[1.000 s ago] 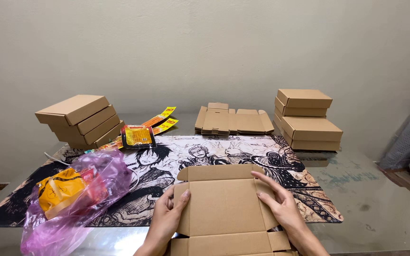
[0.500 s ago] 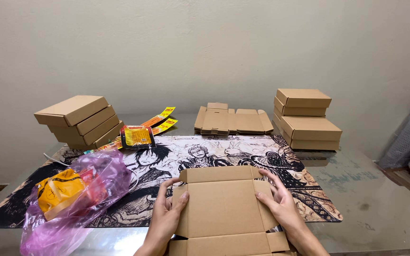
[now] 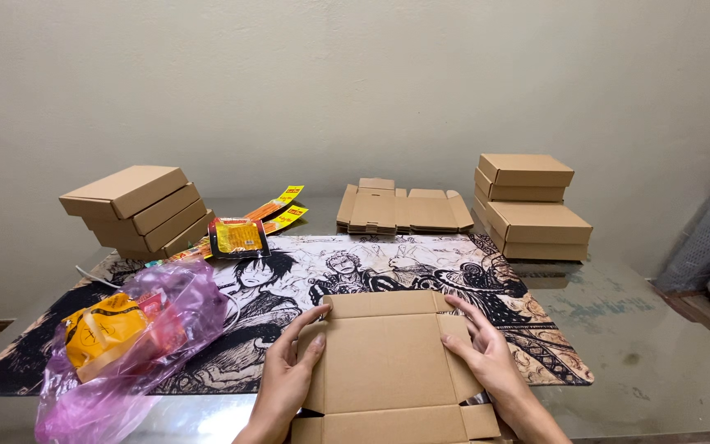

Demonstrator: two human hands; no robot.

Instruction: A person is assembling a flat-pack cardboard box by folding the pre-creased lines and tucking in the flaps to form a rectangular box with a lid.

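A flat, unfolded brown cardboard box blank [image 3: 384, 362] lies at the near edge of a black-and-white illustrated desk mat [image 3: 347, 271]. My left hand [image 3: 288, 380] presses on the blank's left side flap, fingers stretched toward its far left corner. My right hand [image 3: 486, 358] rests on the right side flap, fingers spread along the fold. Both hands lie flat against the cardboard, one on each side of the middle panel.
A leaning stack of closed brown boxes [image 3: 137, 210] stands at the back left, another stack [image 3: 532, 205] at the back right. Flat blanks [image 3: 400, 210] are piled at the back middle. A purple plastic bag [image 3: 129, 333] with yellow packets lies at the left; small packets [image 3: 240, 237] lie beyond it.
Both hands have slid along the side flaps of the cardboard blank, the right one drawing in closer to the middle panel. The blank has shifted slightly.
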